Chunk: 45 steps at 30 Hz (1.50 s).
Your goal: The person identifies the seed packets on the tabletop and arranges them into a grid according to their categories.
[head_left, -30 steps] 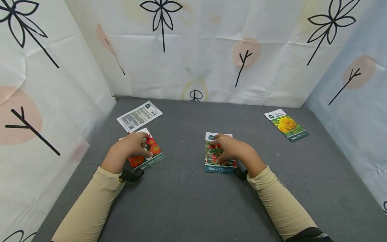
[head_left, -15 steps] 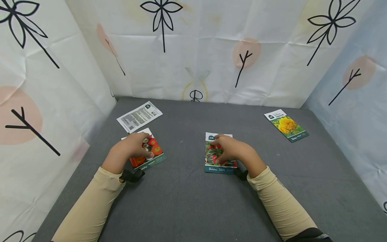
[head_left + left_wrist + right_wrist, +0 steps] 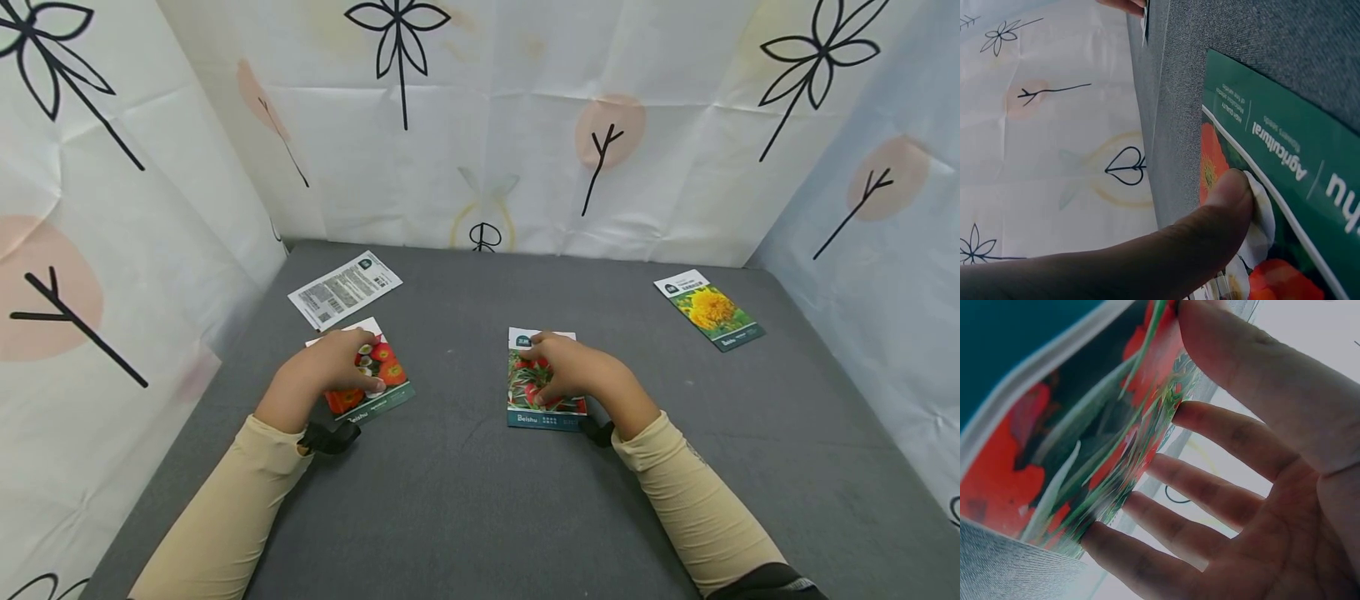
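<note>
In the head view my left hand (image 3: 322, 367) rests on a poppy seed packet (image 3: 387, 398) lying tilted on the table at left. The left wrist view shows the straight thumb (image 3: 1229, 194) pressing on the printed front of that packet (image 3: 1291, 137); the other left fingers are out of that view. My right hand (image 3: 581, 367) touches a red-flower seed packet (image 3: 543, 419), which lies nearly square near the table's middle. In the right wrist view its spread fingers (image 3: 1204, 487) and thumb set their tips on the picture side of that packet (image 3: 1079, 437).
Behind the left hand lies a white packet (image 3: 345, 290), text side up, very near the poppy packet. A yellow-flower packet (image 3: 708, 310) lies slanted at the far right. Patterned cloth walls (image 3: 487, 167) border the grey table (image 3: 450, 517) at the back and sides.
My left hand and the poppy packet beneath it have slid slightly to the right. The right hand and its packet have stayed in place.
</note>
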Each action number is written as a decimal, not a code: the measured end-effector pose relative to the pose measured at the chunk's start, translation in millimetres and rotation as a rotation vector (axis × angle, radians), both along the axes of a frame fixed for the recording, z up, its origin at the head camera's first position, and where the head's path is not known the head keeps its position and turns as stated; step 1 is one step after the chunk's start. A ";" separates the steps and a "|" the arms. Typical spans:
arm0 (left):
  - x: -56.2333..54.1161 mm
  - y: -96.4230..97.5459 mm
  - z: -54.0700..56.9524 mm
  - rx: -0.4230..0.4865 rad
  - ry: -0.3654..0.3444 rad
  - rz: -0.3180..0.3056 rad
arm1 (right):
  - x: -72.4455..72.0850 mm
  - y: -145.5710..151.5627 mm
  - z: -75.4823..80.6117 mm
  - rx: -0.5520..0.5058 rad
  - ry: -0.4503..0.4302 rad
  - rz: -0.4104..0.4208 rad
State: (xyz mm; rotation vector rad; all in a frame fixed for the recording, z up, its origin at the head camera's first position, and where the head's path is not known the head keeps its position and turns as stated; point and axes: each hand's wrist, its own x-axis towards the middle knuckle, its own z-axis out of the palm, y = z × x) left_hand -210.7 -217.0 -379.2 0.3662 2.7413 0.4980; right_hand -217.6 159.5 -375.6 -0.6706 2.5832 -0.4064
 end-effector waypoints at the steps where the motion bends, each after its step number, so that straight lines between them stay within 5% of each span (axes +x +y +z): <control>1: -0.1 0.0 -0.5 -0.001 0.001 -0.001 | 0.0 0.0 0.0 0.001 0.001 0.002; 18: -0.1 5.5 -5.2 0.005 -0.017 -0.061 | 0.8 -0.1 0.3 0.013 0.020 0.012; 45: 2.4 12.2 -5.1 0.018 -0.028 -0.062 | 0.2 1.3 -0.8 -0.005 0.014 0.023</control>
